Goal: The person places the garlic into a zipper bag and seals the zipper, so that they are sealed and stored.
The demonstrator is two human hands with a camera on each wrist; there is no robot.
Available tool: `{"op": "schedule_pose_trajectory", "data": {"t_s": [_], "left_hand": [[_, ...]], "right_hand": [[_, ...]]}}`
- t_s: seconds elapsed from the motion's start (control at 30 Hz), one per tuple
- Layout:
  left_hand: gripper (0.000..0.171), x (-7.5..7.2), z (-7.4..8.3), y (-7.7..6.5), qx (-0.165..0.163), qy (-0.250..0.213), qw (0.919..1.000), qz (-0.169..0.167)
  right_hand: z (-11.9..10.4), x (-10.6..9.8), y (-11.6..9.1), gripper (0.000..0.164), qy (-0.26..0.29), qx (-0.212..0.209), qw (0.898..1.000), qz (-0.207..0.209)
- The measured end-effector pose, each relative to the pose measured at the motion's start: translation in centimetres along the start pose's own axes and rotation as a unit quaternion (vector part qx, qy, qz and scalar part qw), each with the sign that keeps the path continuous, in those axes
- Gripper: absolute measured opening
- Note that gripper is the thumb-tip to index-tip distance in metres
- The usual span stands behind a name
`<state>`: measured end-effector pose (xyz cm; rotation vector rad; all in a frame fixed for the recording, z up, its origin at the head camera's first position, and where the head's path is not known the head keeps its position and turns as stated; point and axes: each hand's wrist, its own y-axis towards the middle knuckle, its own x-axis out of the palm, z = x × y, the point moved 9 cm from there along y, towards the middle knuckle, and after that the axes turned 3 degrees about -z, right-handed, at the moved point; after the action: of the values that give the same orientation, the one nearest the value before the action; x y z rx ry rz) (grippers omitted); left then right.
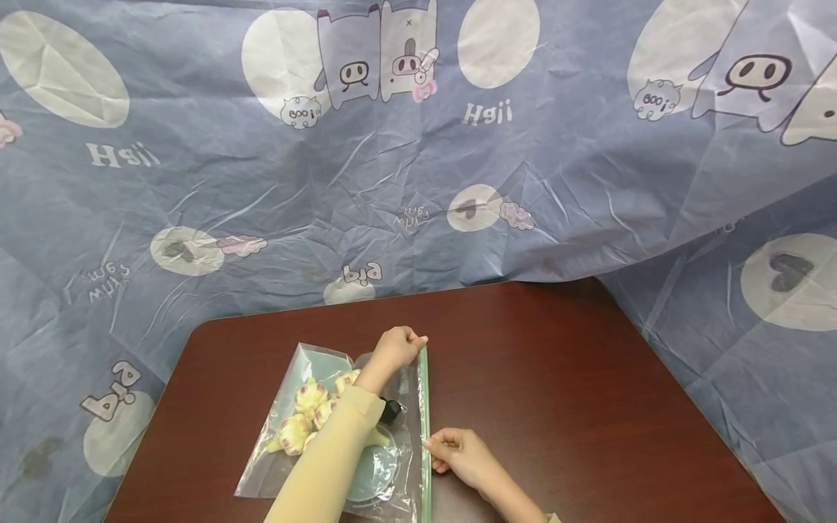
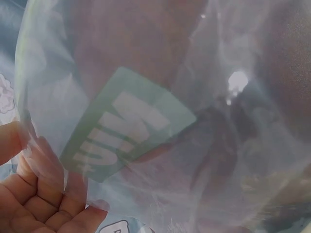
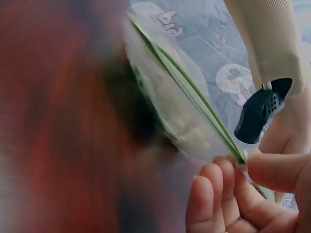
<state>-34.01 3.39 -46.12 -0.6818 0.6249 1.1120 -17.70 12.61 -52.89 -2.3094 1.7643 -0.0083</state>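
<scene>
A clear zip bag [image 1: 405, 436] with a green zip strip [image 1: 423, 407] along its right edge lies on the table. Several garlic bulbs [image 1: 310, 396], pale with purple streaks, show through its plastic, partly hidden behind the left sleeve. At the far end of the strip, my left hand [image 1: 397, 346] pinches the bag's corner between thumb and fingers. My right hand [image 1: 461, 454] grips the same edge closer to me, thumb and index finger on the green strip [image 3: 194, 99] in the right wrist view. Through the plastic, the left wrist view shows a green label [image 2: 129, 124] with white letters.
The dark reddish-brown table [image 1: 543, 385] has a rounded far-left corner. Blue patterned cloth [image 1: 366, 181] hangs behind it and down both sides. A black device [image 3: 265, 111] is worn on the left wrist, over the bag.
</scene>
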Motion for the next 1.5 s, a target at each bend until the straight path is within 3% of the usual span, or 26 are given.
{"op": "schedule_pose_trajectory", "data": {"t_s": [0.37,0.67,0.8,1.0,1.2,1.33,1.5], "left_hand": [[0.029,-0.4,0.3,0.1,0.002,-0.004,0.9999,0.011],[0.027,-0.2,0.2,0.3,-0.002,-0.009,0.9996,0.025],[0.028,-0.1,0.4,0.1,0.0,-0.012,0.9997,0.021],[0.029,0.1,0.4,0.0,-0.006,-0.015,0.9997,0.015],[0.029,0.2,0.4,-0.1,-0.006,-0.018,0.9998,0.011],[0.029,0.4,0.4,-0.1,-0.005,-0.024,0.9996,0.012],[0.029,0.5,0.6,-0.1,0.002,-0.035,0.9992,0.019]], "right_hand": [[1.1,1.7,-2.3,0.022,-0.024,-0.015,0.996,-0.081],[0.6,3.2,-4.1,0.028,-0.015,-0.04,0.982,-0.183],[0.6,3.1,-4.3,0.026,-0.032,-0.049,0.98,-0.192],[1.1,2.3,-3.6,0.023,-0.048,-0.013,0.985,-0.166],[0.6,0.2,-2.0,0.026,-0.037,-0.006,0.997,-0.063],[0.4,-0.7,-1.2,0.033,-0.033,-0.007,0.999,0.01],[0.8,-0.6,-0.9,0.031,-0.022,0.0,0.999,0.048]]}}
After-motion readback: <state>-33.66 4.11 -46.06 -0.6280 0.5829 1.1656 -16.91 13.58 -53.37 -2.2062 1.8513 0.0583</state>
